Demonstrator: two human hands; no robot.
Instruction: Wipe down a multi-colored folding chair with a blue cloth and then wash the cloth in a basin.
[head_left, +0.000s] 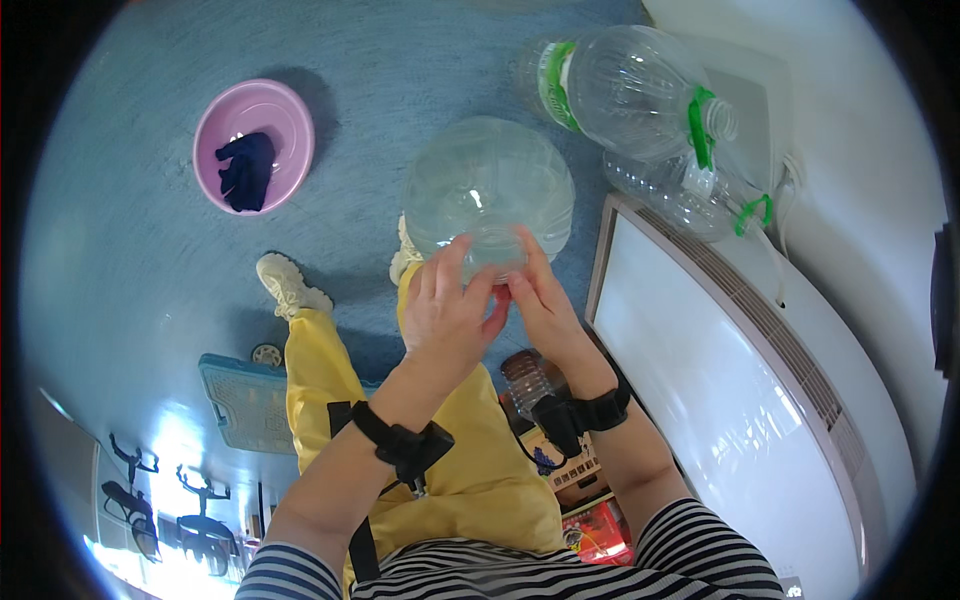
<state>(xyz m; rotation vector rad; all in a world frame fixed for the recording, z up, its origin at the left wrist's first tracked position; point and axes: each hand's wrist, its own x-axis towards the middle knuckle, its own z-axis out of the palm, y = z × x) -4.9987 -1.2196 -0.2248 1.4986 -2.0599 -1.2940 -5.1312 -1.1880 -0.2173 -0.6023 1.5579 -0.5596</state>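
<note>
A large, clear plastic water bottle (487, 172) stands before me on the blue floor, its round mouth facing up towards me. My left hand (454, 300) is at the left side of its neck (495, 247), fingers bent over the rim. From the right, my right hand (546, 304) grips the same neck, with the two thumbs close together on the near side. The fingers partly hide the neck, and I see no cap on it. Black straps with small devices are around both wrists.
Up left, a pink basin (296, 161) holds a dark blue cloth (251, 172). Two empty bottles (637, 90) with green handles lie at the upper right. A white panelled appliance (697, 360) stands close on my right. Behind my leg is a blue-grey plastic stool (247, 412).
</note>
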